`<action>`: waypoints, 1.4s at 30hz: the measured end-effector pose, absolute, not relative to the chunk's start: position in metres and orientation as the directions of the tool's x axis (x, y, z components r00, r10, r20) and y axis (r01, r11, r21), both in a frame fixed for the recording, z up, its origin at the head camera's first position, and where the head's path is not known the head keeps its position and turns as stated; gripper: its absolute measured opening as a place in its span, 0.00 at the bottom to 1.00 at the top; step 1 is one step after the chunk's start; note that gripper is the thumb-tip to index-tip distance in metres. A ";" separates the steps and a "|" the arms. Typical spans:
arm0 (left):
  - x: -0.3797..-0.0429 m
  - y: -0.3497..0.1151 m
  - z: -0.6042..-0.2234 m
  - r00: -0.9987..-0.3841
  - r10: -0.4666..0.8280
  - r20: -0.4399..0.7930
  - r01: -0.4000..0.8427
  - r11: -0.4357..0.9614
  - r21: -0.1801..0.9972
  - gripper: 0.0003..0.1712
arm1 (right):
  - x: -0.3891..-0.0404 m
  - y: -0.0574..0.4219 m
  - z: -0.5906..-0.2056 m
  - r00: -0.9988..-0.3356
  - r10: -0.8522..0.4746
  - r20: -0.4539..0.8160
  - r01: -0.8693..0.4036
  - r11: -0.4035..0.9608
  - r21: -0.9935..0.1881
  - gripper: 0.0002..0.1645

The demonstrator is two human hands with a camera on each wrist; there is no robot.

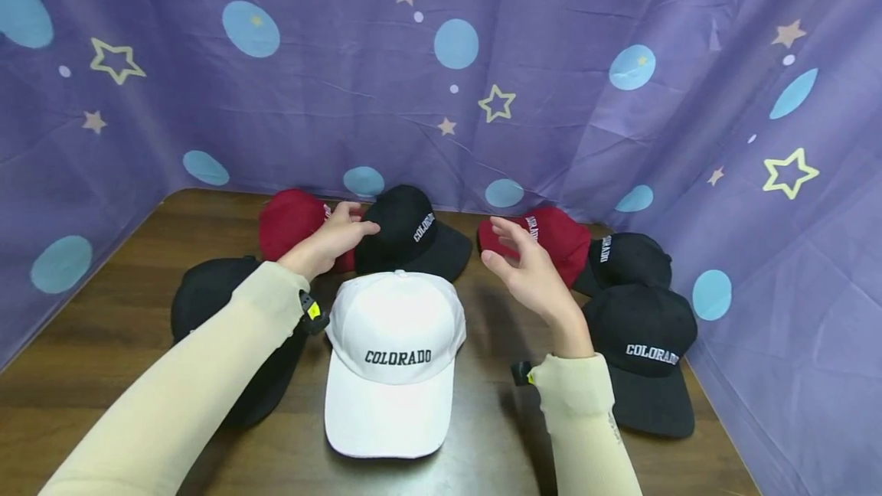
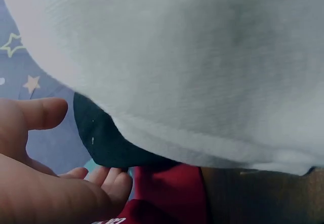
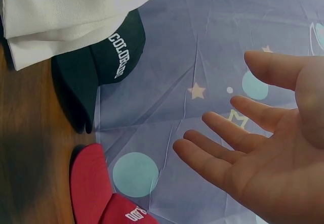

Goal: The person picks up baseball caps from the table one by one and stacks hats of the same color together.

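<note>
A white cap point(image 1: 396, 327) lettered COLORADO rests upright on the table, its brim toward me. Behind it sits a black cap point(image 1: 406, 232), brim angled to the right, with a red cap point(image 1: 289, 224) on its left. My left hand point(image 1: 334, 239) reaches between those two, fingers spread loosely beside the black cap's crown; contact cannot be made out. Pale fabric point(image 2: 192, 72) covers much of the left wrist view. Farther right, my right hand point(image 1: 527, 270) hovers in front of another red cap point(image 1: 554, 243), palm turned inward, fingers relaxed, holding nothing.
At the right, one black cap point(image 1: 634, 259) sits behind another black cap point(image 1: 641, 327). Partly under my left sleeve lies a further black cap point(image 1: 207, 293). A purple curtain point(image 1: 551, 151) with stars encloses the wooden table point(image 1: 482, 419) at the back and sides.
</note>
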State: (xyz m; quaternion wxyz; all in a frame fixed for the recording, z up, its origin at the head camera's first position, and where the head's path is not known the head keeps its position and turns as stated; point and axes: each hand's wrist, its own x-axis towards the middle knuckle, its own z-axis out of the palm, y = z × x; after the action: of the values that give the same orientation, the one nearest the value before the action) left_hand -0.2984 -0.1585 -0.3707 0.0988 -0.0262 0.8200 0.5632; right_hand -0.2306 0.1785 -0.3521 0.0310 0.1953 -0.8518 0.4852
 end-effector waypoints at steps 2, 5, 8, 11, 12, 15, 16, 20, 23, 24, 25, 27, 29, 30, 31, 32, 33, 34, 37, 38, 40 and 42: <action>-0.301 -0.157 -0.372 -0.973 0.068 -0.222 -0.184 0.356 0.916 0.47 | -0.231 0.180 -0.353 -0.925 -0.296 0.240 -0.357 0.456 -0.815 0.38; -0.304 -0.157 -0.374 -0.970 0.066 -0.235 -0.197 0.353 0.915 0.47 | -0.231 0.181 -0.353 -0.929 -0.287 0.234 -0.348 0.460 -0.817 0.38; -0.306 -0.159 -0.376 -0.962 0.090 -0.260 -0.215 0.341 0.915 0.45 | -0.231 0.181 -0.353 -0.932 -0.285 0.224 -0.338 0.460 -0.821 0.38; -0.307 -0.162 -0.377 -0.949 0.123 -0.291 -0.239 0.325 0.915 0.43 | -0.231 0.181 -0.354 -0.934 -0.287 0.215 -0.329 0.449 -0.831 0.38; -0.307 -0.162 -0.377 -0.944 0.134 -0.301 -0.247 0.315 0.916 0.42 | -0.231 0.181 -0.354 -0.934 -0.288 0.210 -0.325 0.447 -0.833 0.38; -0.309 -0.162 -0.379 -0.935 0.180 -0.305 -0.252 0.266 0.930 0.38 | -0.232 0.180 -0.354 -0.935 -0.294 0.198 -0.316 0.439 -0.841 0.38; -0.310 -0.161 -0.379 -0.934 0.195 -0.299 -0.248 0.247 0.937 0.36 | -0.232 0.180 -0.354 -0.935 -0.296 0.194 -0.314 0.438 -0.842 0.38; -0.312 -0.154 -0.379 -0.941 0.241 -0.237 -0.194 0.186 0.963 0.28 | -0.233 0.181 -0.355 -0.936 -0.297 0.191 -0.311 0.438 -0.843 0.38; -0.312 -0.150 -0.378 -0.952 0.245 -0.184 -0.145 0.171 0.975 0.23 | -0.233 0.182 -0.355 -0.937 -0.291 0.194 -0.312 0.439 -0.843 0.37; -0.312 -0.149 -0.378 -0.955 0.245 -0.167 -0.126 0.174 0.977 0.21 | -0.233 0.182 -0.355 -0.937 -0.291 0.195 -0.312 0.439 -0.843 0.37; -0.311 -0.148 -0.377 -0.957 0.245 -0.152 -0.109 0.181 0.978 0.20 | -0.233 0.183 -0.355 -0.937 -0.290 0.196 -0.312 0.439 -0.843 0.37; -0.311 -0.146 -0.376 -0.963 0.240 -0.127 -0.084 0.181 0.980 0.18 | -0.234 0.183 -0.355 -0.937 -0.289 0.196 -0.312 0.436 -0.844 0.37; -0.311 -0.144 -0.374 -0.966 0.235 -0.104 -0.063 0.177 0.982 0.18 | -0.234 0.183 -0.355 -0.937 -0.289 0.197 -0.311 0.435 -0.845 0.36; -0.310 -0.143 -0.372 -0.968 0.231 -0.092 -0.052 0.173 0.983 0.18 | -0.234 0.183 -0.355 -0.936 -0.291 0.197 -0.313 0.434 -0.845 0.36; -0.311 -0.142 -0.371 -0.971 0.226 -0.081 -0.044 0.166 0.985 0.18 | -0.234 0.183 -0.355 -0.936 -0.291 0.196 -0.312 0.434 -0.845 0.36; -0.311 -0.142 -0.370 -0.973 0.219 -0.070 -0.035 0.159 0.987 0.18 | -0.234 0.183 -0.355 -0.937 -0.291 0.195 -0.311 0.433 -0.846 0.36; -0.311 -0.141 -0.368 -0.976 0.211 -0.058 -0.026 0.155 0.988 0.18 | -0.234 0.183 -0.355 -0.937 -0.289 0.194 -0.309 0.432 -0.847 0.36; -0.311 -0.141 -0.366 -0.978 0.202 -0.048 -0.016 0.154 0.988 0.17 | -0.234 0.184 -0.355 -0.938 -0.288 0.193 -0.307 0.431 -0.849 0.36; -0.311 -0.140 -0.359 -0.984 0.175 -0.012 0.016 0.156 0.988 0.16 | -0.234 0.184 -0.354 -0.941 -0.281 0.189 -0.298 0.424 -0.855 0.36; -0.311 -0.140 -0.357 -0.985 0.171 -0.001 0.026 0.153 0.988 0.16 | -0.234 0.185 -0.354 -0.942 -0.278 0.188 -0.296 0.421 -0.857 0.35; -0.310 -0.139 -0.351 -0.987 0.162 0.017 0.040 0.136 0.990 0.17 | -0.234 0.185 -0.353 -0.943 -0.274 0.187 -0.292 0.417 -0.861 0.35; -0.307 -0.137 -0.344 -0.986 0.160 0.039 0.058 0.116 0.991 0.18 | -0.234 0.185 -0.353 -0.945 -0.271 0.185 -0.288 0.415 -0.863 0.35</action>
State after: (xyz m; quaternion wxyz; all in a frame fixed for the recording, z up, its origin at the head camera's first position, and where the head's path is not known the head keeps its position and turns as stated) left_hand -0.3075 -0.1373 -0.3442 0.0384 0.0731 0.7461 0.6607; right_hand -0.2338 0.1854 -0.3529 0.0084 0.1661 -0.8411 0.5146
